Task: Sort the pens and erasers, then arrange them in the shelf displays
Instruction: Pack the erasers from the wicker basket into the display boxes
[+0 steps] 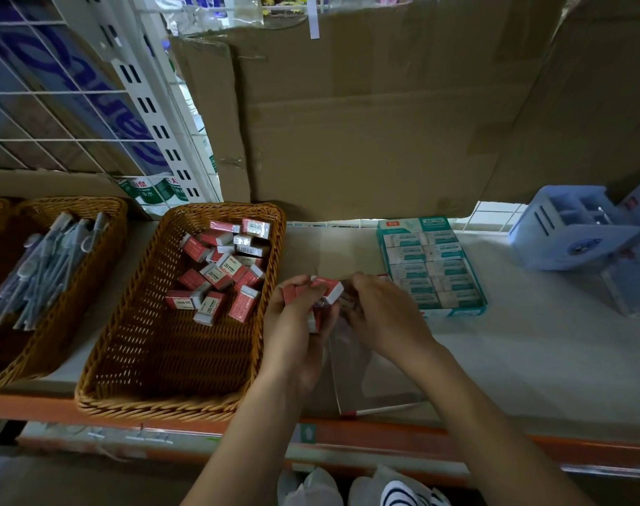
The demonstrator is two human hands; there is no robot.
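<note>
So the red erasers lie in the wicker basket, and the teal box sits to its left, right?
Not quite: the head view shows the teal box to the right of the wicker basket, not left. The red erasers do lie in it.

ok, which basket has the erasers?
The basket right beside the left hand: red erasers are piled at its far end. The pen basket further left holds pens.
</note>
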